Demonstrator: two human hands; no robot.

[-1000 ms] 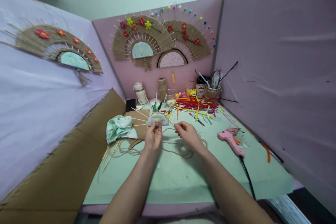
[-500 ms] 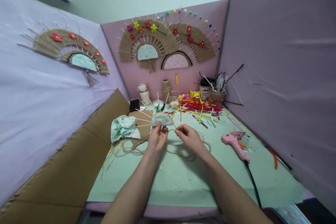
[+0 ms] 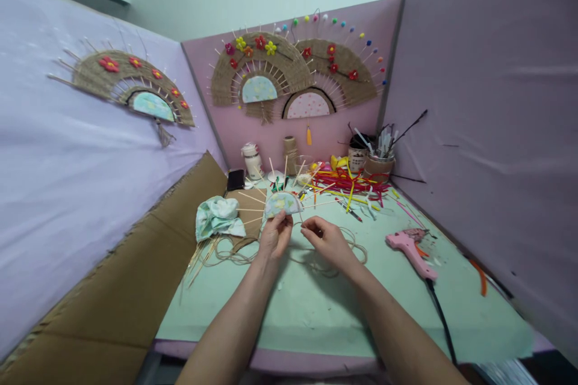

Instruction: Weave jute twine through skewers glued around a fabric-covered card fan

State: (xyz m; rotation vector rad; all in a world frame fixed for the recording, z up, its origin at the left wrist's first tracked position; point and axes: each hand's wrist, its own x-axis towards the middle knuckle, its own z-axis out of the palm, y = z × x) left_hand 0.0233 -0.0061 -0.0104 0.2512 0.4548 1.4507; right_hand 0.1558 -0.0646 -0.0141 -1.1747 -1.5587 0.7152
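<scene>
My left hand (image 3: 276, 234) grips the lower edge of a half-round fan base (image 3: 283, 204) covered in pale blue-green patterned cloth. Thin wooden sticks (image 3: 253, 210) radiate from its curved edge. To the right, my right hand (image 3: 326, 238) pinches a strand of twine (image 3: 301, 216) that runs up to the fan base's right side. Loose loops of twine (image 3: 359, 249) lie on the table beneath both hands. Left of the fan base, a crumpled green-and-white cloth (image 3: 217, 218) lies over a bundle of loose sticks (image 3: 198, 258), near a piece of brown cardboard (image 3: 253, 207).
A pink glue gun (image 3: 413, 249) with a black cord lies at the right. Red and yellow pipe cleaners (image 3: 352, 185), a twine spool (image 3: 289, 153), a white bottle (image 3: 251, 161) and a phone (image 3: 235, 180) stand or lie behind. A cardboard wall (image 3: 135, 264) borders the left; finished fans (image 3: 262, 87) hang behind.
The fan base has tilted in my left hand, its right side now slightly higher. My right hand stays close by with the twine pinched. The whole view has shifted slightly.
</scene>
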